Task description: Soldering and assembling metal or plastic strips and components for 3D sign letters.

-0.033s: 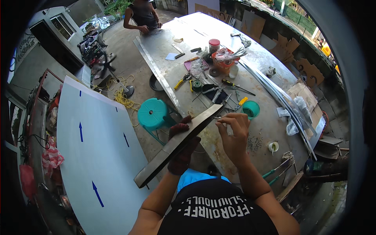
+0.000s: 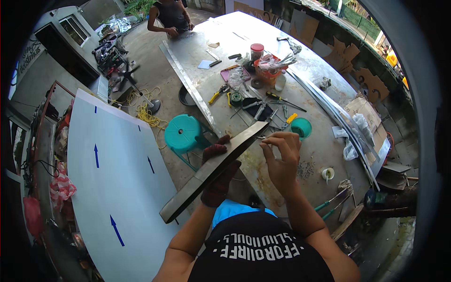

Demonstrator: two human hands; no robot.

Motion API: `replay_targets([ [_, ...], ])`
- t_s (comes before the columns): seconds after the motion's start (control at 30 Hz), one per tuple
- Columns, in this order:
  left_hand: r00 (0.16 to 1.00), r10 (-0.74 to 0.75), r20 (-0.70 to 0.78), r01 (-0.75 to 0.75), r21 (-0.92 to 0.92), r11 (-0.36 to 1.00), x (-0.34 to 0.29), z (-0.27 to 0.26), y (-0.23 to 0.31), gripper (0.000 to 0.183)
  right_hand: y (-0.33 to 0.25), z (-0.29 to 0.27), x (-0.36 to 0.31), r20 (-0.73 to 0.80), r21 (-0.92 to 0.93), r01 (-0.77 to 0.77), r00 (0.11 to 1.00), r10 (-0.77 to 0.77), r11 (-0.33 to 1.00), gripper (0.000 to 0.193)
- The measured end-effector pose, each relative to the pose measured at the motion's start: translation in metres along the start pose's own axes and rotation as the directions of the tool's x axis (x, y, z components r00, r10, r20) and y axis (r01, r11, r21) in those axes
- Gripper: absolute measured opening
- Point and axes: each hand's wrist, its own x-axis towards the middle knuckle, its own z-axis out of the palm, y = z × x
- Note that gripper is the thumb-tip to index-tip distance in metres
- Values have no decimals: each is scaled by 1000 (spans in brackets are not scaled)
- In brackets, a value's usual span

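My left hand (image 2: pixel 220 184), in a dark red glove, grips a long grey metal channel (image 2: pixel 211 170) held aslant above the table's near edge. The channel's far end points up and right, over the tools. Bare, my right hand (image 2: pixel 283 157) is just right of that end, with thumb and forefinger pinched together. A small shiny metal piece (image 2: pixel 261 137) shows at the fingertips, too small to name. A green cup (image 2: pixel 300 127) and a yellow-handled cutter (image 2: pixel 291 118) lie just beyond my right hand.
The metal-topped table (image 2: pixel 277 181) carries pliers (image 2: pixel 218 94), a screwdriver (image 2: pixel 285 100), a red basket (image 2: pixel 270 74), a white cup (image 2: pixel 328 175) and long metal strips (image 2: pixel 329 115). A teal stool (image 2: pixel 182 133) and a large white sheet (image 2: pixel 115 188) are at left. Another person (image 2: pixel 171 19) stands at the far corner.
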Motion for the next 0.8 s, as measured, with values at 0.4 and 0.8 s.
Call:
replay_targets([
  [0.4,999,-15,36,17,-43,999,5,10,7,63,10,10,0,16,-40,-12,1000,12,999,17],
  [0.8,993,-44,107,53,-84,995,2,7,12,65,6,8,1,85,-148,4,996,8,989,14],
])
